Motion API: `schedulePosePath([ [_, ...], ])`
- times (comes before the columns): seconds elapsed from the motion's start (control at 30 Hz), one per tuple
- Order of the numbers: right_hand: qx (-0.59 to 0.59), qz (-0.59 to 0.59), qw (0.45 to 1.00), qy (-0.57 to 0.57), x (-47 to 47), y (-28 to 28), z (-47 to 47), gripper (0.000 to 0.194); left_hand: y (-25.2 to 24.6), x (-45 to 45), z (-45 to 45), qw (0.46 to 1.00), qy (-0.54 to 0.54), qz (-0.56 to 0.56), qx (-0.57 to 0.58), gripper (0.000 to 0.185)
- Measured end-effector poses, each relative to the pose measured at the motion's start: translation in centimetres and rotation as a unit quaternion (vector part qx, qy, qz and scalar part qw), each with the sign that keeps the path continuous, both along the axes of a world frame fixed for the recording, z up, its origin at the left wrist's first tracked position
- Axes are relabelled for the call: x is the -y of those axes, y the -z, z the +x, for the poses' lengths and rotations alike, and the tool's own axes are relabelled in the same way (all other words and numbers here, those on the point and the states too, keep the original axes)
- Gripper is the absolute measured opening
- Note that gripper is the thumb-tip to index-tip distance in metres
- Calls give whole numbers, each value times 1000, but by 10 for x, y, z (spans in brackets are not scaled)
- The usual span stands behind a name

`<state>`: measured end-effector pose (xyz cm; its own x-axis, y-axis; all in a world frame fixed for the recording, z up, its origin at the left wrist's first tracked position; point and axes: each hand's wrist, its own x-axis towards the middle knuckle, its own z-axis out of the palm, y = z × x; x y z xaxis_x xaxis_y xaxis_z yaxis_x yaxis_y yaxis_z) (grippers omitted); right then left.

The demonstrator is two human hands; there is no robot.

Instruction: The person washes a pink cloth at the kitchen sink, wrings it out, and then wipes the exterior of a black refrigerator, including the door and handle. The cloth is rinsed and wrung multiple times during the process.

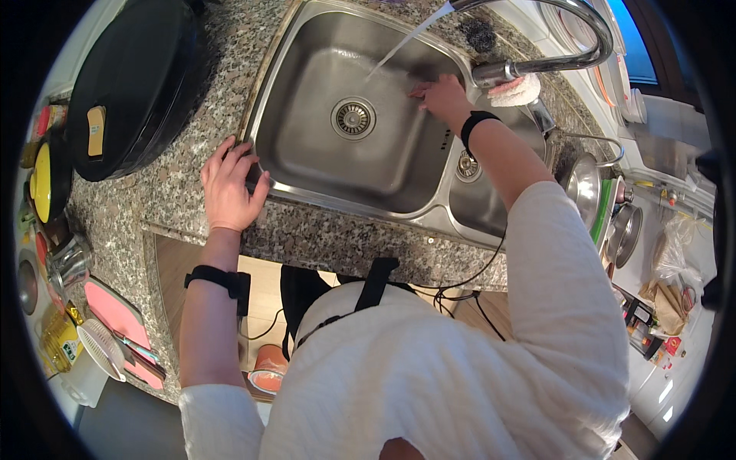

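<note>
My left hand (233,187) rests on the speckled granite countertop (322,230) with its fingers apart, beside the near left corner of a stainless steel sink. It holds nothing. My right hand (445,100) reaches into the large sink basin (299,132), close to its right wall, with fingers bent. Whether anything is in those fingers is hidden. Water (405,43) runs from a chrome gooseneck faucet (595,43) into this basin, left of my right hand. A drain strainer (353,118) sits in the basin floor. My right forearm crosses over the smaller basin (477,204).
A large black lidded pan (129,69) stands on the counter at left. Further down lie a pink cutting board (118,316) and a white strainer basket (100,345). A pink-and-white cloth (514,92) lies by the faucet base. Steel bowls (581,187) stand at right. Cables (454,296) hang before me.
</note>
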<state>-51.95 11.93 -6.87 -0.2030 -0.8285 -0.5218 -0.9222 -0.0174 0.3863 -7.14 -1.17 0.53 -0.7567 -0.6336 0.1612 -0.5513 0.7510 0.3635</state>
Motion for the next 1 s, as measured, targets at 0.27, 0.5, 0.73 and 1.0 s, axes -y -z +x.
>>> schedulePosePath([
  [0.27, 241, 245, 939, 16, -21, 8, 74, 44, 2, 0, -1, 1000, -5, 0, -25, 28],
  [0.5, 18, 22, 995, -99, 40, -79, 3, 32, 1, 0, 0, 1000, -3, -7, -29, 26],
  [0.73, -58, 81, 993, -63, -6, -53, 17, 33, 4, 4, 3, 1000, -3, -12, -27, 25],
  [1.0, 249, 246, 937, -2, -39, 20, 96, 37, 2, 3, 0, 999, -3, 10, -48, 28],
])
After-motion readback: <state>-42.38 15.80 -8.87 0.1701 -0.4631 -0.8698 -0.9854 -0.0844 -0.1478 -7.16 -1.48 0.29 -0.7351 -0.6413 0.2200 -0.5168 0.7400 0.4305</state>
